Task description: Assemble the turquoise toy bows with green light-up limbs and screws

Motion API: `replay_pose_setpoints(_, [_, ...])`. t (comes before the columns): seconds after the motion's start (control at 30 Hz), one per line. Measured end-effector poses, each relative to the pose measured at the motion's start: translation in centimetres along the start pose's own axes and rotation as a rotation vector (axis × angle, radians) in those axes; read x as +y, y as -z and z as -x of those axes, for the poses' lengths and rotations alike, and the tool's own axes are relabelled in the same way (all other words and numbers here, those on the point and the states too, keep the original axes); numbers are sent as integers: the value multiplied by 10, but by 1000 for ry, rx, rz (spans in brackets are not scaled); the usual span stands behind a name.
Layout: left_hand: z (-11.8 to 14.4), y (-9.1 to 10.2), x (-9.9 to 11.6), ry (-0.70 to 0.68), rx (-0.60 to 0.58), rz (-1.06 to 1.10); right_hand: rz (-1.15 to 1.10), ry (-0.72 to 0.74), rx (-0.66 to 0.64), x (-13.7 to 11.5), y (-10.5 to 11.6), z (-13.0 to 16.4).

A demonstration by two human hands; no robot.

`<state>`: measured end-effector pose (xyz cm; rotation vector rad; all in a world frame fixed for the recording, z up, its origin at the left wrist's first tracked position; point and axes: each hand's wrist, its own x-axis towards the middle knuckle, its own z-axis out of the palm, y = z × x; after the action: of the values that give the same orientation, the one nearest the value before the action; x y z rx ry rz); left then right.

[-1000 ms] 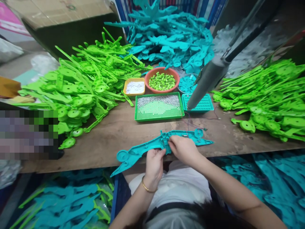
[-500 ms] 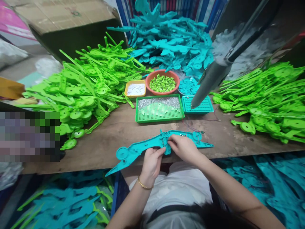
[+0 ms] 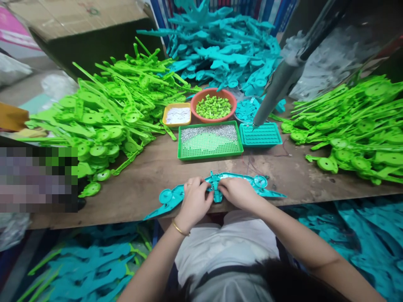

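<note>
A long teal plastic part (image 3: 256, 183) lies along the front edge of the wooden table (image 3: 151, 176). My left hand (image 3: 193, 200) rests on its middle-left section, fingers curled over it, a gold bangle on the wrist. My right hand (image 3: 236, 191) grips the middle of the same part, just right of a small raised fitting. The two hands nearly touch. A thin wire runs from the part toward the trays.
Behind stand a green mesh tray of small metal pieces (image 3: 210, 139), a smaller teal tray (image 3: 260, 134), an orange bowl of green bits (image 3: 214, 105) and a yellow dish (image 3: 178, 114). Green part piles (image 3: 107, 113) flank both sides, teal parts (image 3: 220, 46) at the back. A hanging grey tool (image 3: 277, 90) points at the teal tray.
My left hand has moved up from the table edge onto the teal part's top. The part has shifted flatter on the table. The hanging tool swung slightly right.
</note>
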<state>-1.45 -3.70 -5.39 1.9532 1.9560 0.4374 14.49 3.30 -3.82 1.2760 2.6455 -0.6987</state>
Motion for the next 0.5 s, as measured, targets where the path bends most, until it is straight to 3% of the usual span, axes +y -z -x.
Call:
replay_pose_setpoints(0.17, [-10, 2, 7, 11, -97, -164, 7, -36, -4, 1, -2, -1])
replay_pose_setpoints(0.33, [-15, 3, 11, -8, -138, -139, 3, -30, 0, 2, -2, 0])
replay_pose_setpoints(0.5, [-14, 9, -12, -16, -7, -14, -117, 79, -9, 14, 1, 5])
